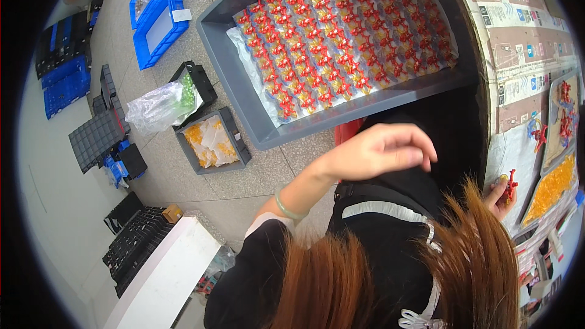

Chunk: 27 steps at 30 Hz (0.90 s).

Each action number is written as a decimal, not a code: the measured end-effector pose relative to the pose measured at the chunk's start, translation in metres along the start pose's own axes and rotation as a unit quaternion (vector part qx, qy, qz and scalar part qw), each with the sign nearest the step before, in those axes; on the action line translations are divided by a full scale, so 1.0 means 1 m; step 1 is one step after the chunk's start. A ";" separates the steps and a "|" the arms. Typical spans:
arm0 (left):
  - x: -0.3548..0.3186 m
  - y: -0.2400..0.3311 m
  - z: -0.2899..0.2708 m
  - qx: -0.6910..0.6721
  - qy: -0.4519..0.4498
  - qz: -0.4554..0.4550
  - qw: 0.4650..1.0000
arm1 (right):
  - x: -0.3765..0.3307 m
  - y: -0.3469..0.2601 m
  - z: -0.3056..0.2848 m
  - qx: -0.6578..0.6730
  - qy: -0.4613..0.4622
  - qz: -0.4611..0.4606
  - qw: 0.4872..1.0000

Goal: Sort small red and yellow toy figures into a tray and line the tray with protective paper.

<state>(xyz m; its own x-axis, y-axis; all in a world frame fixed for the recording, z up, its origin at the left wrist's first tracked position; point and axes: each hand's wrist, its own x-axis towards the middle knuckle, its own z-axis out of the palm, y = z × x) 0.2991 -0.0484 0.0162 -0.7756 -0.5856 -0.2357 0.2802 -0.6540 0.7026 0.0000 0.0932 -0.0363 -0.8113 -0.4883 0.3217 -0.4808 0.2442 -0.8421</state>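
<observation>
R hand (498,198) grip clamped on red piece (510,184), upright; L hand (381,152) empty, fingers apart, nearer gray tray (256,116).

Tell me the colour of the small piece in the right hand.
Red, the small piece in the right hand; head view.

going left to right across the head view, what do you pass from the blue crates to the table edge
blue crates → clear plastic bag → small grey bin of yellow pieces → large grey tray of red and yellow pieces → left hand → right hand holding a small red piece → tray of yellow pieces
</observation>
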 end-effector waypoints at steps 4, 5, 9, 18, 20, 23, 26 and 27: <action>-0.022 0.036 0.030 -0.216 -0.226 0.398 0.862 | -0.001 -0.002 0.006 0.035 -0.024 -0.013 0.999; -0.026 0.060 0.035 -0.188 -0.294 0.405 0.845 | -0.005 -0.005 0.010 0.036 -0.037 0.000 0.999; -0.009 0.101 0.058 -0.136 -0.407 0.372 0.823 | 0.001 0.003 -0.002 0.016 -0.019 -0.006 1.000; 0.015 0.092 0.077 0.054 -0.604 0.367 0.705 | -0.005 -0.004 0.004 0.026 -0.036 -0.021 0.999; 0.022 0.083 0.079 -0.025 -0.635 0.245 0.732 | -0.005 -0.001 0.003 0.017 -0.034 -0.018 0.999; 0.017 0.049 0.090 -0.082 -0.587 0.215 0.776 | -0.005 -0.005 0.003 0.028 -0.036 -0.010 0.999; 0.037 0.030 0.085 -0.096 -0.529 0.181 0.823 | 0.002 -0.006 -0.008 0.030 -0.043 -0.011 0.999; 0.047 0.026 0.084 -0.097 -0.506 0.141 0.845 | 0.003 -0.006 -0.013 0.082 -0.053 0.016 0.995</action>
<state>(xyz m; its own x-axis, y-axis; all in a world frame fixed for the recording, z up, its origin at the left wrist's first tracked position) 0.2228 -0.0527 0.0797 -0.7220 -0.0858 0.6865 0.5460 -0.6801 0.4893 -0.0042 0.1013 -0.0241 -0.7815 -0.5701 0.2535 -0.3872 0.1247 -0.9135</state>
